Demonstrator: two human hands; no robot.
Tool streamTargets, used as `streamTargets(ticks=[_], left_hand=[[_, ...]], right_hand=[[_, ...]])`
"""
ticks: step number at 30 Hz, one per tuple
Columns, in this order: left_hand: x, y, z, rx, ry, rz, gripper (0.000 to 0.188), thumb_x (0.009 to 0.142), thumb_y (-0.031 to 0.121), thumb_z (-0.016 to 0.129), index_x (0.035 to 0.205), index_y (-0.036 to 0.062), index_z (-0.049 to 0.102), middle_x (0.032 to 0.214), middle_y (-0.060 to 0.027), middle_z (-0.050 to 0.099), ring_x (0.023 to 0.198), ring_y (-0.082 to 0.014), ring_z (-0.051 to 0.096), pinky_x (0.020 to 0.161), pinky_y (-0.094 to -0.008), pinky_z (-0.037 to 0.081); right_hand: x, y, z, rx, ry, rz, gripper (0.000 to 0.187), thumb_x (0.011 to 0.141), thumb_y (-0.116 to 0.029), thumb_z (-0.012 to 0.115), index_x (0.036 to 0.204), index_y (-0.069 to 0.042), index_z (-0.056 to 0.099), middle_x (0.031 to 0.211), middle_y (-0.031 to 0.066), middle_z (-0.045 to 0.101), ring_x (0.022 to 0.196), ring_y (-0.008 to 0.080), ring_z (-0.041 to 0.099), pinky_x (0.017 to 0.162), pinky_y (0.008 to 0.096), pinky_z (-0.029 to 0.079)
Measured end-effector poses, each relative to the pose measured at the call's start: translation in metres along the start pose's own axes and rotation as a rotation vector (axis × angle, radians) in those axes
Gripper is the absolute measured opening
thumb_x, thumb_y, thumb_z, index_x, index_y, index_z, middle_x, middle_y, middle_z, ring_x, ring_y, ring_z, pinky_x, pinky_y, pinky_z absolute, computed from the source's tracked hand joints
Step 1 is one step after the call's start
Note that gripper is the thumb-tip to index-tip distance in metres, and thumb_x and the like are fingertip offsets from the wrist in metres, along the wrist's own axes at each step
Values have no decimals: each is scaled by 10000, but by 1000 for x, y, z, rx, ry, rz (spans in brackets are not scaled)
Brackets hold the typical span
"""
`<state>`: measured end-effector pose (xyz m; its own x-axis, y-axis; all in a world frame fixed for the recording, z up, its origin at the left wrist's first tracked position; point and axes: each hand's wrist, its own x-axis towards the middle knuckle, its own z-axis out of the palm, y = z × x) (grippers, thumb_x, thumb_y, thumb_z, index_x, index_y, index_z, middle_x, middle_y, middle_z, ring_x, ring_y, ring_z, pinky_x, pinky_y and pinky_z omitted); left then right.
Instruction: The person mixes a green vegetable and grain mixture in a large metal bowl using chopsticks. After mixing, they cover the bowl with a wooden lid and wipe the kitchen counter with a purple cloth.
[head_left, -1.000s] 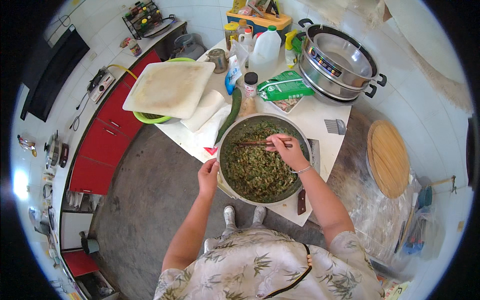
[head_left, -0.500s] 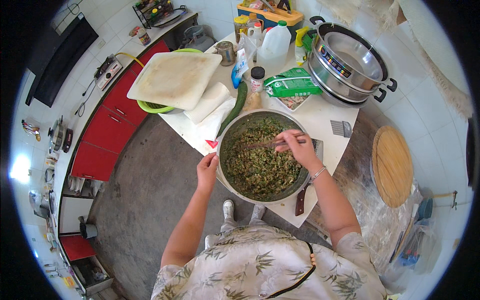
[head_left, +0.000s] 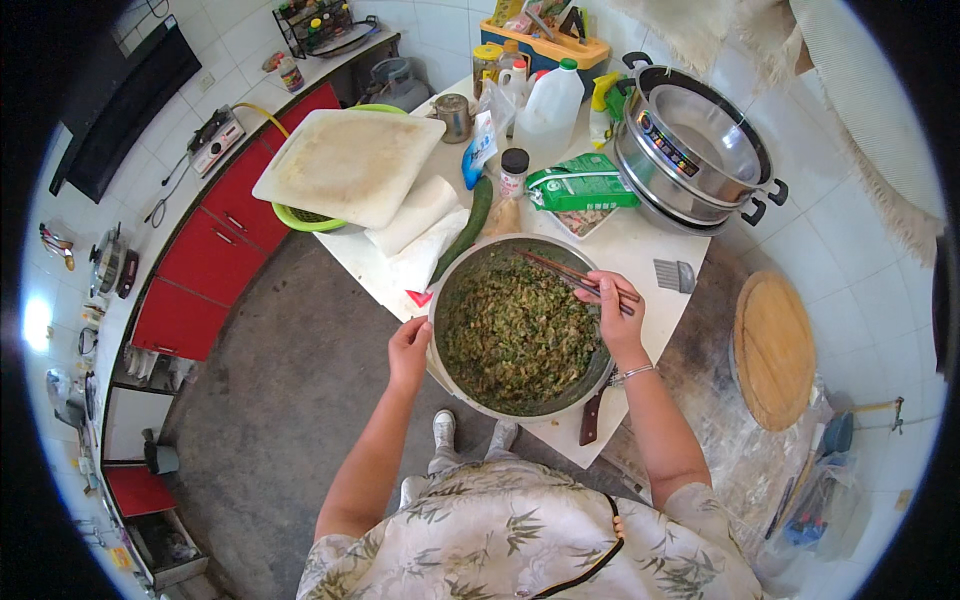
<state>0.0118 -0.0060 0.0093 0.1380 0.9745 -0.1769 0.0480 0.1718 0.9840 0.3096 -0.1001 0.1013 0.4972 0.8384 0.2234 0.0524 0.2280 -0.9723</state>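
Observation:
A large metal bowl [head_left: 447, 385] stands on the table's near corner, holding a chopped green and brown filling [head_left: 520, 335]. My left hand [head_left: 408, 345] pinches the bowl's left rim. In my right hand [head_left: 615, 312] is a pair of dark chopsticks [head_left: 562, 270], slanting over the bowl's right side with their tips near its far inner wall. Right beside the bowl lies a knife, its brown handle [head_left: 591, 417] showing and its blade mostly hidden. A cucumber [head_left: 468, 230] lies just beyond the bowl's far left rim.
Beyond the bowl stand a dark-capped jar [head_left: 513, 173], a green packet [head_left: 582, 182] and a clear jug [head_left: 550, 115]. A steamer pot [head_left: 690, 135] is at the back right, a scraper [head_left: 674, 276] nearer. A white cutting board [head_left: 350, 165] rests on a green basin [head_left: 300, 217] at left.
The chopsticks have lifted from the middle of the filling and swung to the bowl's far right side, with my right hand shifting right. My left hand stays on the rim.

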Motion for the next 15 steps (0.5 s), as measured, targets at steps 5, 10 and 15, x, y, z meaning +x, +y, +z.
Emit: streamTargets(ticks=[5,10,15], left_hand=[[1,-5,1,-37,-21,23,238,877,160,565,1040,-9,601,883,-27,622,756,-91,562,691,-237,460],[0,-1,-1,-29,-10,9,221,874,139,566,1019,-22,607,878,-26,621,772,-82,551,709,-223,444],[-2,3,2,-77,-24,2,212,871,128,570,1010,-27,610,870,-27,621,784,-76,544,717,-218,436]], right_hand=[[-2,10,12,-2,-33,-4,232,926,-142,472,992,58,571,918,114,623,777,183,650,719,254,521],[-11,14,20,-39,-102,-14,224,926,-136,469,980,54,574,912,118,622,781,184,648,703,264,531],[1,25,24,40,-58,102,240,924,-153,475,976,58,577,904,115,631,757,181,649,702,264,536]])
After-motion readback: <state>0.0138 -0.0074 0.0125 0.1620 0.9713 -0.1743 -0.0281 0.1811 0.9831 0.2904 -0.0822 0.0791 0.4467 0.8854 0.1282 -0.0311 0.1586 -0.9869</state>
